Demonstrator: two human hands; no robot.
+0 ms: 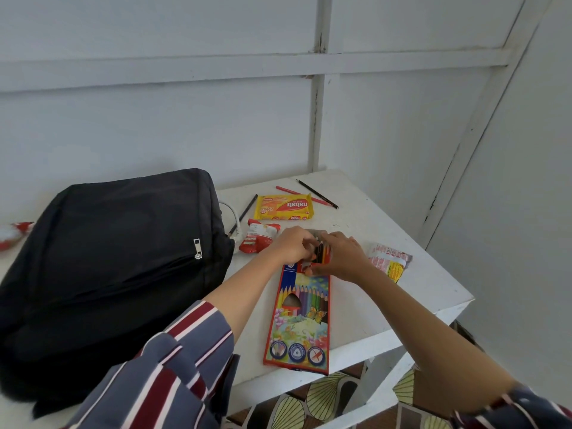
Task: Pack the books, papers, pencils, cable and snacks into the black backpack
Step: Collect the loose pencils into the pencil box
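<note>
Coloured-pencil box [298,317] centre frame, left hand [292,244] and right hand [342,257] pinching pencils [322,253] at its open end, black backpack [108,258] left

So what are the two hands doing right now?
Left hand: holds the pencil box at its open end.
Right hand: pinches the pencils there.
</note>
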